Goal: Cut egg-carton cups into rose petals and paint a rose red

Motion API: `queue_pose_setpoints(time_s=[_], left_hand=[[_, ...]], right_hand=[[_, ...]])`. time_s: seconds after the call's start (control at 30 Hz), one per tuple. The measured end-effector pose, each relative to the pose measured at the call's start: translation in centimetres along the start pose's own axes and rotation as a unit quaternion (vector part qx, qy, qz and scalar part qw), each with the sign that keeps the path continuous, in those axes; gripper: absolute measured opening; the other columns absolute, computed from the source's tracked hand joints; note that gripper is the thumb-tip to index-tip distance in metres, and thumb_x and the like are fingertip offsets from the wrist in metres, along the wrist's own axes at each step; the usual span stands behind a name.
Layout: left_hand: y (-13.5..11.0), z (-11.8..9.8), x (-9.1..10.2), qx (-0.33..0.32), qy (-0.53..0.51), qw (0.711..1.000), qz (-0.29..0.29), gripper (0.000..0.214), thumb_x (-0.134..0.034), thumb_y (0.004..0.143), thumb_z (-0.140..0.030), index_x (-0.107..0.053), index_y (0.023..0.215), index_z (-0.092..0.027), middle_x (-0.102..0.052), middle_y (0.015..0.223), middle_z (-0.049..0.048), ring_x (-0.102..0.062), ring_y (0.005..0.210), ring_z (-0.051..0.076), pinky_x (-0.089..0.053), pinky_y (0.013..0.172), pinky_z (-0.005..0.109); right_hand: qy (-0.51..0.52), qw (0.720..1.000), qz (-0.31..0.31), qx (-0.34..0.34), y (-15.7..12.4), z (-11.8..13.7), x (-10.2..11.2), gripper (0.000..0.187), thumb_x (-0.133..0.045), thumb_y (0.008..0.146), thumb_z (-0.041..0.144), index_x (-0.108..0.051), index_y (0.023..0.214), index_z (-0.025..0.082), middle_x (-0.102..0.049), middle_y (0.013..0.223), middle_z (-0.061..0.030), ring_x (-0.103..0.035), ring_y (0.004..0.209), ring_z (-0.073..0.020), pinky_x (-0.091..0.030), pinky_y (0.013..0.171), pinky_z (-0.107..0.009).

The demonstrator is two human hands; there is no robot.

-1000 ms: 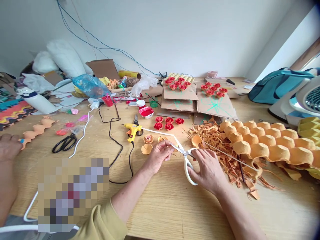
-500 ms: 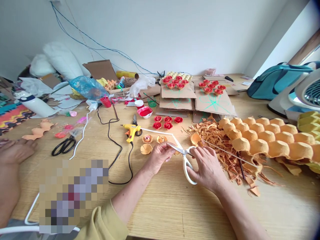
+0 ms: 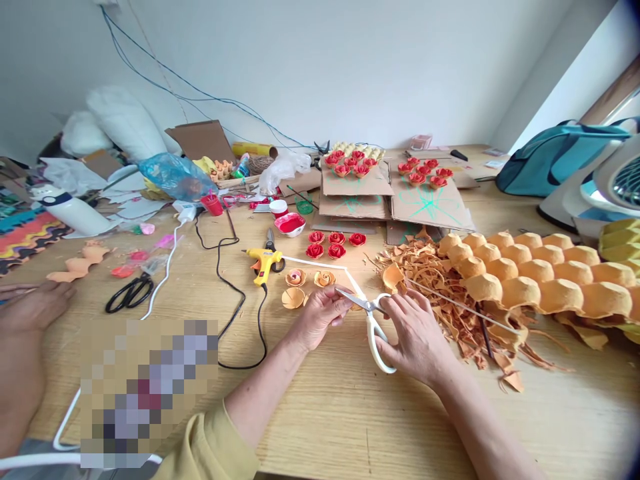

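My right hand (image 3: pixel 410 330) grips white-handled scissors (image 3: pixel 376 343), thumb in one loop and fingers at the other. The blades point left and reach my left hand (image 3: pixel 324 315). Those left fingers are pinched together at the tips; whatever small piece they hold is hidden. Just beyond that hand lie orange carton petal cups (image 3: pixel 293 298) and partly rolled orange flowers (image 3: pixel 325 279). Several red paper roses (image 3: pixel 337 251) sit behind them. A yellow glue gun (image 3: pixel 264 264) rests to the left, over dark-handled scissors (image 3: pixel 271 239).
Orange egg cartons (image 3: pixel 517 270) and a heap of scraps (image 3: pixel 440 293) lie at the right. Cardboard sheets (image 3: pixel 430 207) bear more roses. A dish of red paint (image 3: pixel 289 225), black scissors (image 3: pixel 130 293) and cords are leftward. Another person's hand (image 3: pixel 40 303) rests at far left.
My hands and the scissors hold almost the same pose. The view has shifted slightly. At the far left, the other person's hand has moved a little, and something blue shows beside it.
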State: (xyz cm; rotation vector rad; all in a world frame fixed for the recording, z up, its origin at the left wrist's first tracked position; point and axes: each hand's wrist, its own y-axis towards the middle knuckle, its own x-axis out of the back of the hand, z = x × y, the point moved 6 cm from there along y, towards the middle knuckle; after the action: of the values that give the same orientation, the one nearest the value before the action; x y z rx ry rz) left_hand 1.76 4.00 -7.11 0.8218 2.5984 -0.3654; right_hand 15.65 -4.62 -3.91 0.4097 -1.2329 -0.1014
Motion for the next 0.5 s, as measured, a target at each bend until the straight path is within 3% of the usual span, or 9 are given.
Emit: queue_pose_setpoints(time_s=[0.5], left_hand=[[-0.05, 0.01, 0.07, -0.002, -0.007, 1.000, 0.021, 0.029, -0.085, 0.065, -0.036, -0.072, 0.081, -0.016, -0.056, 0.066, -0.0020, -0.036, 0.054, 0.005, -0.022, 0.047, 0.018]], right_hand=[[0.064, 0.997, -0.002, 0.033, -0.04, 0.44, 0.24, 0.019, -0.058, 0.082, 0.034, -0.043, 0.082, 0.023, -0.054, 0.072, 0.0023, -0.054, 0.069, -0.0188, -0.033, 0.099, -0.047]])
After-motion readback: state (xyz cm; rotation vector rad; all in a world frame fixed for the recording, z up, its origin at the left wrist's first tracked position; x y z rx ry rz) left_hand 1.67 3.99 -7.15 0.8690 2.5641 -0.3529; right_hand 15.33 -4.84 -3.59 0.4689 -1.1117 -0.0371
